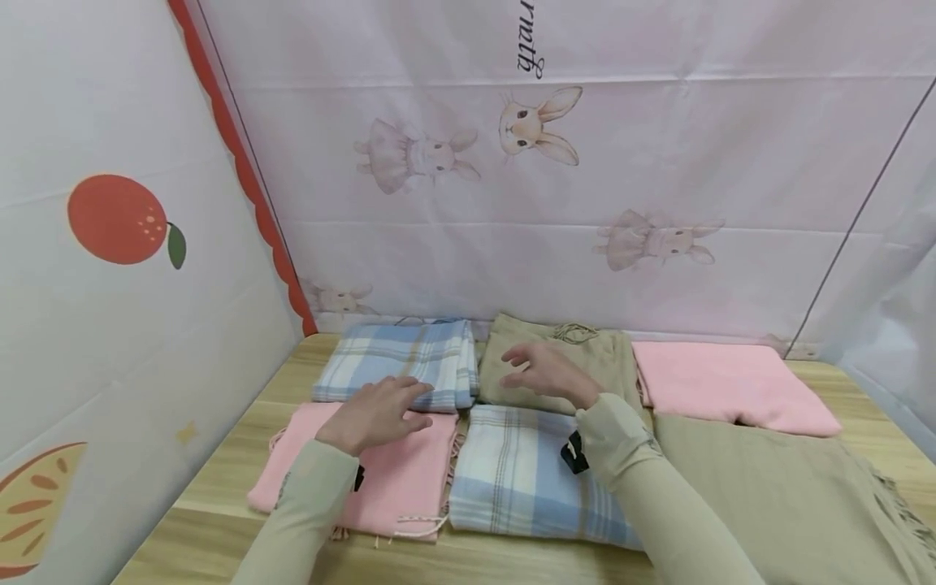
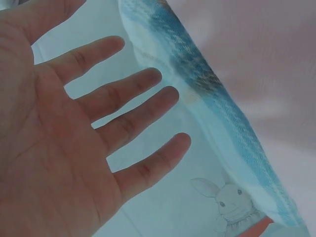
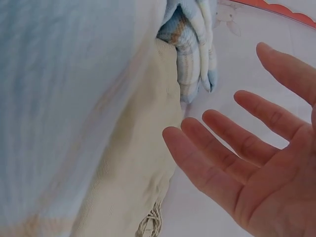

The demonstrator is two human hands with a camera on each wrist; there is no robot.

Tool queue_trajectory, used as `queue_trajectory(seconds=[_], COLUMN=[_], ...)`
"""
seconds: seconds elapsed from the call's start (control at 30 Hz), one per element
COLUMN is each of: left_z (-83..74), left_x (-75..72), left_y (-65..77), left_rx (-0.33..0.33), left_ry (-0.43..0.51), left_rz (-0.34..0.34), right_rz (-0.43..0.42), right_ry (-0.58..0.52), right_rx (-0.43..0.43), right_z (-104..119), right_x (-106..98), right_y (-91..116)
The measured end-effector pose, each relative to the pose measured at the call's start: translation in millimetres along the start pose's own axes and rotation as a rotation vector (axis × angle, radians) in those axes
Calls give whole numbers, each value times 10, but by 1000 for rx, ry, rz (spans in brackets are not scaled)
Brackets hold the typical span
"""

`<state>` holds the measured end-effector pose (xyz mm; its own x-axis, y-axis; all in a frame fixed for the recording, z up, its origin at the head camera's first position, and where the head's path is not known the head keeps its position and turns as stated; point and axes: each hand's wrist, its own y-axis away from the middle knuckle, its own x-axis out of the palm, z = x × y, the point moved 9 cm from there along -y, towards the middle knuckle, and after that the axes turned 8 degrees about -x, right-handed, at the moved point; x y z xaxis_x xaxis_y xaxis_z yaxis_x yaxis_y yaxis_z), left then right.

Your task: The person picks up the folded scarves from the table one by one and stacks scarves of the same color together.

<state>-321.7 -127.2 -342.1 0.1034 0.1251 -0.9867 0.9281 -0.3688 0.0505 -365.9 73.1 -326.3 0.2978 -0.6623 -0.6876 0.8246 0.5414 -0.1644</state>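
Note:
My left hand [image 1: 380, 414] hovers over the front-left pink folded scarf [image 1: 402, 471], close to the blue-and-white plaid scarf [image 1: 398, 357] behind it. In the left wrist view its fingers [image 2: 128, 98] are spread and hold nothing. My right hand [image 1: 548, 372] is above the khaki scarf [image 1: 504, 349] at the back middle, its fingers [image 3: 212, 163] apart with nothing between them. Below the right wrist lies a second plaid scarf [image 1: 526, 479], partly hidden by the sleeve. The right wrist view shows tassels [image 3: 150, 219] on the khaki scarf's edge.
Another pink scarf [image 1: 731, 382] lies at the back right, with a larger khaki scarf [image 1: 790, 504] in front of it. All rest on a wooden table [image 1: 212, 496]. A rabbit-printed cloth [image 1: 468, 260] hangs behind; a fruit-printed panel [image 1: 132, 349] stands left.

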Motion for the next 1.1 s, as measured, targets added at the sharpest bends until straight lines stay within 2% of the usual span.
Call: queue_trajectory(seconds=[0.23, 0.57, 0.87, 1.1], left_z=[51, 182, 311, 398], left_x=[-63, -40, -73, -31], left_y=[-1, -32, -63, -69], left_rx=[3, -19, -27, -35], left_ry=[-4, 31, 56, 68], left_rz=[-38, -49, -64, -48], right_rz=[4, -4, -39, -59], right_ry=[-44, -53, -112, -142], right_rx=[2, 27, 90, 108], right_z=[54, 179, 136, 122], right_x=[64, 103, 132, 186], right_y=[-70, -183, -219, -247])
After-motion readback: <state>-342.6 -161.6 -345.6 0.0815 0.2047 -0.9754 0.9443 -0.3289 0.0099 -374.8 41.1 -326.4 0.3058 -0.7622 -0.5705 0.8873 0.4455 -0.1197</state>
